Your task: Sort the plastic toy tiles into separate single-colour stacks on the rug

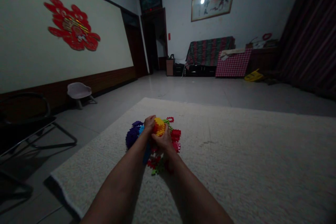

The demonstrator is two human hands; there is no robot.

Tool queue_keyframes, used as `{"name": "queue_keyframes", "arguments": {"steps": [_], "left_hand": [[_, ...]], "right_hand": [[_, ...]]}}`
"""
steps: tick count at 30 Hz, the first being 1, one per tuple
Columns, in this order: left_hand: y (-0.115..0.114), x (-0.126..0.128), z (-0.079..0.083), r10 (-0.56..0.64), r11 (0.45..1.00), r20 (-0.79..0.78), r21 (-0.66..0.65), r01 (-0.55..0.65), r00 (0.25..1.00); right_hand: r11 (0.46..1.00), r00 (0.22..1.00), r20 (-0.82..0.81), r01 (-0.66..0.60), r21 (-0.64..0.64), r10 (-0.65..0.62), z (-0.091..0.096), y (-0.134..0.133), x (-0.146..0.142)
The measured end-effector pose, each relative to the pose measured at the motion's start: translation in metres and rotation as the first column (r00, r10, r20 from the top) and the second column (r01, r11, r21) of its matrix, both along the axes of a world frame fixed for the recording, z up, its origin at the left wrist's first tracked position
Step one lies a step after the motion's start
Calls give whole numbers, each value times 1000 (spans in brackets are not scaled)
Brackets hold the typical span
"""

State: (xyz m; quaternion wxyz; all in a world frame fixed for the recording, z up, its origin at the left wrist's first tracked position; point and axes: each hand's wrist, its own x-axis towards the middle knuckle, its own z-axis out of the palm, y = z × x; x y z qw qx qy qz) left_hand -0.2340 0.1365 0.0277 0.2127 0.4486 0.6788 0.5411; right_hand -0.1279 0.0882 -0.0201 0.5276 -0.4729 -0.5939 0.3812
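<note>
Fingers [151,120] either side, yellow cluster [159,125] between, apparently gripped

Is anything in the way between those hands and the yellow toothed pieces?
Nothing visible is: the left hand and right hand are both on the yellow toothed pieces. The dark purple pieces and red pieces lie off to either side.

The rounded yellow-and-orange cluster [159,126] is handheld, its toothed surface partly covered; dark blue toothed pieces [132,137] lie to its left, red pieces [175,134] to its right, on the pale rug [223,147]
</note>
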Motion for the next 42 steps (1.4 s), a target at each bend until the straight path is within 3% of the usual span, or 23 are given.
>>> {"name": "queue_keyframes", "arguments": {"steps": [4, 7, 9, 11, 14, 17, 19, 22, 27, 31, 33, 35, 36, 39, 42], "left_hand": [[3, -11, 11, 156, 987, -58, -30, -158, 986], [-5, -4, 16, 201, 979, -96, -9, -203, 975], [-13, 14, 11, 177, 984, -143, 26, -175, 974], [-21, 43, -2, 77, 995, -286, 88, -54, 955], [-34, 93, -32, -139, 984, -574, 12, 179, 807], [-45, 129, -59, -268, 957, -763, -140, 255, 588], [-49, 136, -68, -326, 940, -814, -224, 257, 481], [-50, 128, -69, -359, 930, -843, -286, 231, 400], [-39, 95, -58, -356, 934, -854, -307, 185, 379], [-33, 80, -50, -318, 945, -823, -313, 91, 470], [-42, 82, -49, -284, 957, -800, -273, 100, 529], [-62, 89, -51, -295, 955, -787, -223, 195, 542], [-75, 93, -53, -317, 946, -785, -217, 243, 532], [-109, 100, -57, -475, 854, -791, -308, 420, 385], [-121, 94, -57, -463, 856, -825, -321, 406, 323]], "right_hand": [[988, 989, 18, -148, 44, 147, -1, -3, 3], [974, 978, 3, -208, 95, 208, -2, -5, 14], [973, 984, 1, -179, 147, 181, -3, -4, 31], [981, 998, 25, -57, 183, 53, -5, -3, 60], [966, 974, 157, 126, 225, -163, -12, -1, 122], [945, 890, 376, 153, 289, -259, -24, -8, 189], [942, 822, 502, 119, 315, -271, -36, -18, 225], [923, 763, 583, 45, 383, -279, -54, -33, 258], [905, 754, 583, 37, 424, -303, -63, -41, 267], [907, 758, 576, 46, 419, -305, -60, -39, 264], [912, 764, 570, 60, 405, -303, -59, -39, 263], [919, 771, 565, 68, 388, -295, -58, -39, 263], [922, 773, 563, 70, 380, -291, -57, -40, 263], [930, 776, 566, 71, 360, -278, -54, -41, 262], [936, 784, 558, 82, 342, -272, -51, -42, 261]]}}
